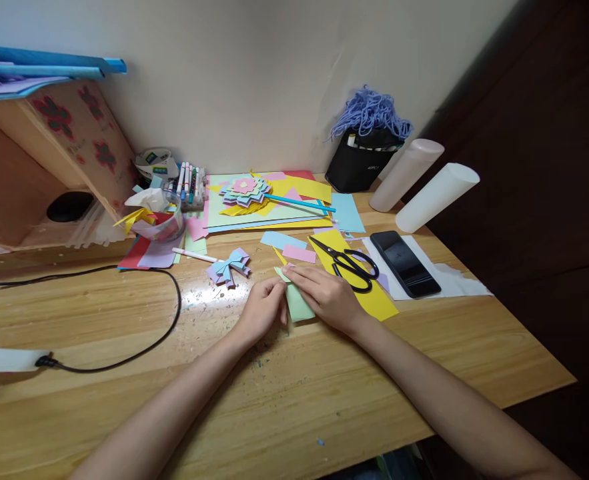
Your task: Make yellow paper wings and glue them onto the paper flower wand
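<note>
A piece of light green paper (pixel 300 305) lies on the wooden table, with a narrow folded-looking strip at its far edge. My left hand (pixel 264 308) is closed on the paper's left edge, fingers curled. Stretched across its upper right side, my right hand (pixel 327 293) lies fairly flat with fingers out, pressing on it. Just beyond are small blue (pixel 284 241) and pink paper strips (pixel 299 253). Black-handled scissors (pixel 349 263) rest on a yellow sheet (pixel 377 303) to the right. Left of my hands sits a blue and purple paper bow (pixel 229 268).
A paper flower (pixel 247 190) on a blue stick lies on stacked coloured sheets. A phone (pixel 405 263) and two white cylinders (pixel 437 197) stand or lie at right. At left are a scrap tub (pixel 159 223), markers (pixel 188 180) and a black cable (pixel 177 313).
</note>
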### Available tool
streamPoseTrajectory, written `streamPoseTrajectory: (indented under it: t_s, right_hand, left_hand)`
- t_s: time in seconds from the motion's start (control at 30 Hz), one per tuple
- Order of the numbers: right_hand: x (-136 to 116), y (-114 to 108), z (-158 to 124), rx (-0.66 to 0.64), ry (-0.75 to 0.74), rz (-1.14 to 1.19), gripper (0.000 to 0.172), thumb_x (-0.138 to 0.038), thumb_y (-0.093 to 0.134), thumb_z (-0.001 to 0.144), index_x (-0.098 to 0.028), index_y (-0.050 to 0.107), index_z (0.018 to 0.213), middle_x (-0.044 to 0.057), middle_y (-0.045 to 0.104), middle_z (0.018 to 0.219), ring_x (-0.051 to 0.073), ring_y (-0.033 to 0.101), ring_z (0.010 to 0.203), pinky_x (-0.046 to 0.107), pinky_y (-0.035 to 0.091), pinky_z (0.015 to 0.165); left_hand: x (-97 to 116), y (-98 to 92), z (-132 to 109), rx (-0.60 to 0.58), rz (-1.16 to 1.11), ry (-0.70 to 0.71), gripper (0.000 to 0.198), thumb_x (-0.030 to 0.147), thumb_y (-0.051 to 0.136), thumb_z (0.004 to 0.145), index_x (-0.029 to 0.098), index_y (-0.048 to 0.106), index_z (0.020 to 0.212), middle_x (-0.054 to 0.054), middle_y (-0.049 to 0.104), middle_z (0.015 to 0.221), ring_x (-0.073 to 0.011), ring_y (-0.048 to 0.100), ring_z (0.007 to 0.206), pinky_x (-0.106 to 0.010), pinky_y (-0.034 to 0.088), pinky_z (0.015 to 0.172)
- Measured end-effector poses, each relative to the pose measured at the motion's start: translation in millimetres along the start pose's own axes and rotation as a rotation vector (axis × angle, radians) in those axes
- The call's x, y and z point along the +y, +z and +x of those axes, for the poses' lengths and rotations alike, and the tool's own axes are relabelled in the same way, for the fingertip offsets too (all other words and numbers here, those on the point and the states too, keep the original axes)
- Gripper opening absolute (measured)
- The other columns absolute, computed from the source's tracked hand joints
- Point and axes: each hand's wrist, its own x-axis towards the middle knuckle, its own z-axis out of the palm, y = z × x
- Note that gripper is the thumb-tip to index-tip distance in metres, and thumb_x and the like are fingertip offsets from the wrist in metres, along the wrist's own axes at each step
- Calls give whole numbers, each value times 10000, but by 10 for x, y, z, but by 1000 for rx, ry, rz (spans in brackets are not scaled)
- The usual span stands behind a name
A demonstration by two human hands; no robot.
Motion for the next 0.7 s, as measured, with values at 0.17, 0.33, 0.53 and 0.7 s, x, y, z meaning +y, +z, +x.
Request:
streamPoseTrajectory:
  t_s: [0.17, 0.33, 0.53, 0.7]
  right_hand:
    - [-33, -32, 18, -17, -12, -36, 339, -141, 438, 900, -156, 590, 1202, 72, 638, 1194, 205, 590, 1107, 346, 502, 941]
    - [-41, -20, 2, -22, 8, 31, 358, -120, 446, 874, -157, 592, 1198, 87, 628, 1206, 220, 580, 1119, 380, 492, 947]
    - [-57, -50, 32, 57, 407, 493, 258, -230, 492, 871, -195, 662, 1061, 67, 692, 1042, 190, 634, 938, 336, 514, 818]
    - [-18, -83, 86, -43, 767, 899, 238, -377, 653, 744, -147, 678, 800, 42, 678, 769, 134, 581, 631, 247, 459, 553]
  left_hand:
    - [28, -2, -7, -12, -24, -23, 280, 325, 395, 850, 177, 483, 630, 49, 483, 361, -88, 428, 337, -199, 278, 403]
    - [61, -6, -22, -22, -46, 2, 394, 464, 390, 868, 174, 470, 613, 27, 501, 373, -86, 403, 347, -206, 250, 396]
    - [42, -9, -51, -30, 49, 72, 379, 459, 434, 873, 170, 479, 633, 66, 422, 395, -82, 395, 371, -210, 265, 420]
    - [57, -3, -65, 15, 149, 123, 395, 429, 471, 857, 164, 432, 568, 54, 404, 510, -81, 349, 481, -212, 272, 473]
